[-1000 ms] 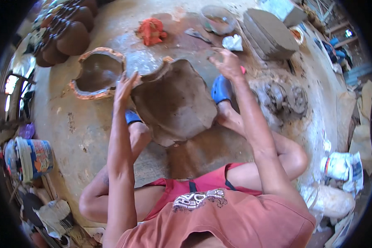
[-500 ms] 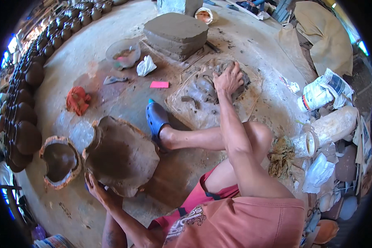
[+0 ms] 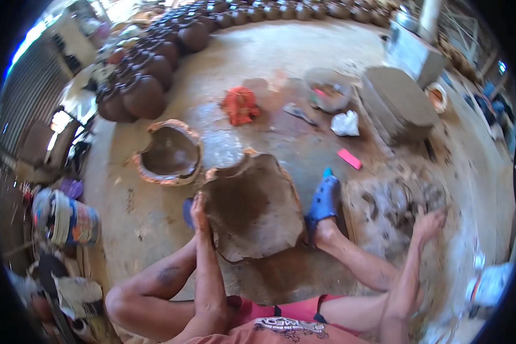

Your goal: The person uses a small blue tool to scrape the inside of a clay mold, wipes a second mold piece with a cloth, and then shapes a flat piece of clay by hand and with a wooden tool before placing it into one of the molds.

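My left hand [image 3: 198, 213] lies against the left wall of the clay vessel [image 3: 252, 209], fingers straight and close together, flat to its side rather than wrapped around it. The vessel sits on the floor [image 3: 146, 232] right in front of me, its hollow facing up, nearly as broad as it is long, so I make out no strong long axis; its notched edge is on the far side and its broad lip comes toward me. My right hand [image 3: 430, 225] is well apart, out to the right, fingers partly bent over the near right edge of the loose clay [image 3: 400, 202]; I can't tell whether they close on any of it. That heap lies to the right of the vessel, with my blue shoe [image 3: 325, 200] between the two, so the left hand is nearer the vessel and the right nearer the clay. The big clay block [image 3: 398, 103] stands beyond the heap.
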Tool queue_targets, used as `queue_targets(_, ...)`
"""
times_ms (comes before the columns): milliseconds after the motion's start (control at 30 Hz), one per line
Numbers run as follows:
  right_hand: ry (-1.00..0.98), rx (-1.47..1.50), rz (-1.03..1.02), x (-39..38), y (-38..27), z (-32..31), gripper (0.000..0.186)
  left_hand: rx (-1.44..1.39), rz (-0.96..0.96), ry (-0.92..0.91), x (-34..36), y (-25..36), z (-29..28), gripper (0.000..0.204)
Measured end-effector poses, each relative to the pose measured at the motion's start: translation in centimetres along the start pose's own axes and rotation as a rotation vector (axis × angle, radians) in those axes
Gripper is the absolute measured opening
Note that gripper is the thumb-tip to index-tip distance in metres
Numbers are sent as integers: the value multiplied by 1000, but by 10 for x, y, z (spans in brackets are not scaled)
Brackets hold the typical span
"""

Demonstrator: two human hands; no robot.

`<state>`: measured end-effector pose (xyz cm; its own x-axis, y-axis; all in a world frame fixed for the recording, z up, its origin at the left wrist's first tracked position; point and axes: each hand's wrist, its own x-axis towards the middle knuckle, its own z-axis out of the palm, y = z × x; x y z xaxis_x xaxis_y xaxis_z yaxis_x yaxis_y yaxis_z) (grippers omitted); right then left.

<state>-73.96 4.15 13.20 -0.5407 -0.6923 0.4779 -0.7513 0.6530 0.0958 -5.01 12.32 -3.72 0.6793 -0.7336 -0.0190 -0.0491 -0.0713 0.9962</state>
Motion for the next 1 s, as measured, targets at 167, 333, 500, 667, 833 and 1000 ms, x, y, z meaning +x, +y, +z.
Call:
queue_targets(167,-10,50,-89,-9,-5,32,71,-251,-85,97,-8,19,-27,55)
queue_targets(333,-177,8,-62,-1,-17,14,48,-420,-71,57,-5,0,-28,51)
queue_targets(500,-12,266,-66,-17,-34,-27,50,-741,-121,103,-34,36,-10,46)
queue_targets(667,-18,1107,-348,-115,-96,-110,53,-465,118,232,-58,104,-23,52)
queue_targets(833,-368,1528,-672,-218,-144,-199,56,-426,490,-141,-125,219,66,85)
queue_targets(1000,-193,1501,-1043,-244,-174,-260,58,-506,292,-379,-171,260,133,75)
